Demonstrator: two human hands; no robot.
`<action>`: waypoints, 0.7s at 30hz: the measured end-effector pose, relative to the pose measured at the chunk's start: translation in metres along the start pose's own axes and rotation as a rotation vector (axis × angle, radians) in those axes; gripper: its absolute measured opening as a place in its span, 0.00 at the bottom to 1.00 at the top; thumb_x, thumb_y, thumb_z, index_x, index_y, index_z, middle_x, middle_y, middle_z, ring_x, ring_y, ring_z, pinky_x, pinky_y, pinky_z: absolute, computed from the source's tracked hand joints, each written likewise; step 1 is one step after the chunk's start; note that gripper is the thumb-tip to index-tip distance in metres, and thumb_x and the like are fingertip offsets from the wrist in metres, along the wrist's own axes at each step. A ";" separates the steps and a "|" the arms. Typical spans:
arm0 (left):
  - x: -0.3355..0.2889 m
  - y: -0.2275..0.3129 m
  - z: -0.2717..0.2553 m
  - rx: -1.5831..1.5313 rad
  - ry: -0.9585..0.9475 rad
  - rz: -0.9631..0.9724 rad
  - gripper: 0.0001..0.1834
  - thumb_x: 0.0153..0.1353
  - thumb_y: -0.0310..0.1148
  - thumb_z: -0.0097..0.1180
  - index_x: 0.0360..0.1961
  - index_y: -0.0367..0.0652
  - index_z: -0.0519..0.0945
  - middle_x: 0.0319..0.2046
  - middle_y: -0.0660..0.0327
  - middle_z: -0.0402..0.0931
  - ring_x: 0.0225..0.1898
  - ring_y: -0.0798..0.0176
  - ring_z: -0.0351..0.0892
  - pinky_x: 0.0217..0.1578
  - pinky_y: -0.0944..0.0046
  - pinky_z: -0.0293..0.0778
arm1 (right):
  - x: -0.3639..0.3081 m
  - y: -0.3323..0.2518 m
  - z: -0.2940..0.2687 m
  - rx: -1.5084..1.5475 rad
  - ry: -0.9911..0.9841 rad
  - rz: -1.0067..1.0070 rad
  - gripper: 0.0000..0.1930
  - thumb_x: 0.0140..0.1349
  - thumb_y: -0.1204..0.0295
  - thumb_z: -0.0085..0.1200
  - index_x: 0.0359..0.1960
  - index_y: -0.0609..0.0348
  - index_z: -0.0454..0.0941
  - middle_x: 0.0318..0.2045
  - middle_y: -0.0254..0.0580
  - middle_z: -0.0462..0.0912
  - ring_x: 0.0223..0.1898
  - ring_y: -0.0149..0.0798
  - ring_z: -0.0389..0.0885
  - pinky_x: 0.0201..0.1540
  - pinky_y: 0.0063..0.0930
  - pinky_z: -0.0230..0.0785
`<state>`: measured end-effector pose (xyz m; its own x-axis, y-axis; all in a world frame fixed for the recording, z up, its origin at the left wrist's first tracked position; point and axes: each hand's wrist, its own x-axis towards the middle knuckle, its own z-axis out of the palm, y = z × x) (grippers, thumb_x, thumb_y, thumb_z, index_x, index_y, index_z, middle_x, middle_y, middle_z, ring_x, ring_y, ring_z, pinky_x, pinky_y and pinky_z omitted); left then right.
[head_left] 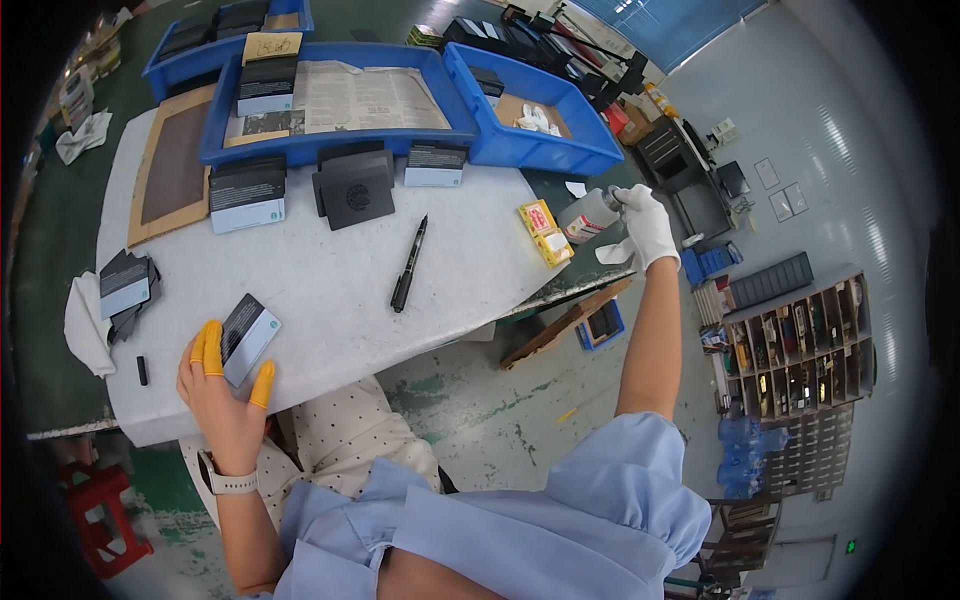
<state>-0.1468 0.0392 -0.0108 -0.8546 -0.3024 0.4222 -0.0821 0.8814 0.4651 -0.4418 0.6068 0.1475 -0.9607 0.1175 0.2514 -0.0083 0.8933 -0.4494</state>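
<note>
My left hand (222, 405), with yellow finger cots on some fingers, holds a black and pale-blue card (249, 340) by its edges over the white work surface (330, 290). At the right, my right hand (645, 225) in a white glove grips the top of a translucent bottle (588, 217), with a white cloth or tissue hanging below the fingers. Beside the bottle lies a yellow and red packet (545, 233). A black marker (409, 265) lies uncapped mid-table, and its likely cap (142, 371) is at the left.
Card stacks (248, 195) and black square pieces (355, 187) stand before a newspaper-lined blue tray (340, 147). Another blue tray (560, 150) holds white items. Loose cards (128, 290) and a white cloth (88, 325) lie left. A brown-framed board (175, 165) lies behind. A red stool (100, 520) stands below.
</note>
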 end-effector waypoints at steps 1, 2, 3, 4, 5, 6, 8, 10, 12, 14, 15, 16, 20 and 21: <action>0.000 0.000 0.000 0.000 -0.002 -0.001 0.40 0.55 0.36 0.71 0.67 0.36 0.69 0.63 0.47 0.70 0.66 0.41 0.64 0.68 0.46 0.56 | -0.002 -0.004 0.000 0.115 -0.011 0.034 0.08 0.67 0.78 0.52 0.44 0.60 0.83 0.40 0.46 0.87 0.38 0.37 0.81 0.43 0.30 0.72; 0.001 0.001 0.000 -0.016 -0.003 -0.013 0.41 0.55 0.38 0.72 0.67 0.35 0.70 0.63 0.48 0.70 0.67 0.41 0.64 0.68 0.46 0.56 | -0.006 -0.006 0.000 0.114 -0.013 0.036 0.08 0.67 0.78 0.52 0.44 0.60 0.83 0.40 0.46 0.87 0.38 0.37 0.81 0.43 0.30 0.72; 0.000 0.000 -0.001 -0.030 -0.005 -0.029 0.41 0.54 0.39 0.73 0.67 0.35 0.70 0.63 0.48 0.71 0.67 0.42 0.64 0.68 0.46 0.55 | -0.016 -0.015 0.002 0.329 -0.033 0.022 0.08 0.67 0.79 0.51 0.42 0.60 0.83 0.40 0.41 0.85 0.37 0.33 0.79 0.43 0.28 0.71; -0.002 -0.002 -0.001 -0.028 -0.007 -0.034 0.41 0.54 0.39 0.73 0.67 0.35 0.70 0.63 0.48 0.71 0.67 0.42 0.64 0.68 0.46 0.55 | -0.027 -0.027 0.006 0.545 -0.055 0.008 0.07 0.66 0.81 0.51 0.40 0.60 0.83 0.39 0.36 0.84 0.37 0.29 0.76 0.42 0.27 0.70; -0.004 -0.005 -0.001 -0.016 0.006 -0.024 0.41 0.54 0.39 0.73 0.67 0.35 0.70 0.63 0.48 0.71 0.67 0.42 0.65 0.68 0.46 0.55 | -0.040 -0.044 0.012 0.460 -0.112 -0.026 0.07 0.67 0.83 0.51 0.37 0.59 0.82 0.36 0.29 0.79 0.39 0.27 0.75 0.43 0.26 0.69; -0.005 -0.007 0.000 -0.010 0.017 -0.009 0.41 0.54 0.38 0.73 0.67 0.35 0.70 0.63 0.48 0.71 0.66 0.42 0.65 0.68 0.46 0.55 | -0.049 -0.049 0.021 0.477 -0.132 0.018 0.06 0.67 0.82 0.53 0.38 0.60 0.82 0.33 0.30 0.76 0.38 0.29 0.75 0.43 0.26 0.69; -0.002 -0.005 0.003 -0.020 0.019 0.013 0.41 0.54 0.38 0.73 0.67 0.35 0.70 0.63 0.48 0.71 0.66 0.42 0.65 0.68 0.46 0.56 | -0.056 -0.016 0.036 0.254 -0.254 -0.161 0.06 0.69 0.75 0.54 0.41 0.62 0.82 0.32 0.34 0.78 0.37 0.30 0.75 0.44 0.28 0.70; -0.002 -0.006 0.003 -0.012 0.023 0.021 0.41 0.54 0.38 0.73 0.67 0.35 0.70 0.62 0.48 0.71 0.66 0.42 0.66 0.68 0.46 0.56 | -0.065 -0.013 0.055 0.279 -0.250 0.032 0.08 0.70 0.75 0.52 0.42 0.62 0.84 0.32 0.32 0.78 0.36 0.29 0.73 0.42 0.27 0.68; -0.002 -0.006 0.001 -0.016 0.022 0.014 0.41 0.54 0.38 0.73 0.67 0.35 0.70 0.62 0.48 0.72 0.66 0.42 0.66 0.68 0.47 0.56 | -0.071 -0.011 0.065 0.303 -0.251 0.219 0.10 0.72 0.76 0.49 0.43 0.62 0.85 0.32 0.30 0.77 0.34 0.28 0.71 0.40 0.26 0.67; -0.005 -0.007 -0.003 -0.008 0.011 0.001 0.41 0.54 0.38 0.73 0.67 0.35 0.71 0.62 0.48 0.72 0.65 0.42 0.66 0.67 0.47 0.56 | -0.074 -0.010 0.071 0.129 -0.267 0.126 0.11 0.73 0.69 0.51 0.44 0.60 0.85 0.31 0.31 0.78 0.33 0.28 0.71 0.41 0.27 0.67; -0.004 -0.007 -0.004 -0.011 0.004 -0.004 0.41 0.54 0.39 0.73 0.67 0.35 0.71 0.62 0.48 0.72 0.65 0.42 0.66 0.67 0.46 0.57 | -0.073 0.000 0.075 0.132 -0.276 0.122 0.11 0.73 0.69 0.51 0.44 0.60 0.85 0.31 0.31 0.78 0.33 0.28 0.71 0.41 0.27 0.67; -0.004 -0.007 -0.003 0.000 0.004 -0.015 0.41 0.54 0.39 0.73 0.67 0.35 0.71 0.62 0.48 0.72 0.65 0.42 0.66 0.67 0.46 0.57 | -0.072 0.011 0.081 0.066 -0.256 0.096 0.11 0.73 0.68 0.53 0.44 0.59 0.85 0.31 0.31 0.78 0.34 0.28 0.71 0.40 0.26 0.67; -0.004 -0.008 -0.005 0.000 0.053 -0.017 0.41 0.54 0.41 0.72 0.66 0.36 0.71 0.61 0.49 0.72 0.65 0.43 0.66 0.66 0.45 0.58 | -0.071 0.000 0.096 0.207 -0.295 0.070 0.11 0.72 0.68 0.56 0.47 0.62 0.83 0.37 0.32 0.82 0.41 0.26 0.78 0.45 0.25 0.72; -0.002 -0.006 -0.007 -0.025 0.040 -0.009 0.41 0.54 0.41 0.73 0.66 0.36 0.71 0.61 0.49 0.72 0.65 0.43 0.66 0.66 0.46 0.58 | -0.072 -0.004 0.095 0.258 -0.317 0.031 0.11 0.72 0.70 0.55 0.50 0.63 0.82 0.40 0.33 0.83 0.44 0.26 0.79 0.48 0.23 0.72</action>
<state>-0.1412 0.0323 -0.0089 -0.8328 -0.3248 0.4483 -0.0765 0.8696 0.4878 -0.3991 0.5535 0.0498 -0.9992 -0.0326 -0.0246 -0.0081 0.7485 -0.6631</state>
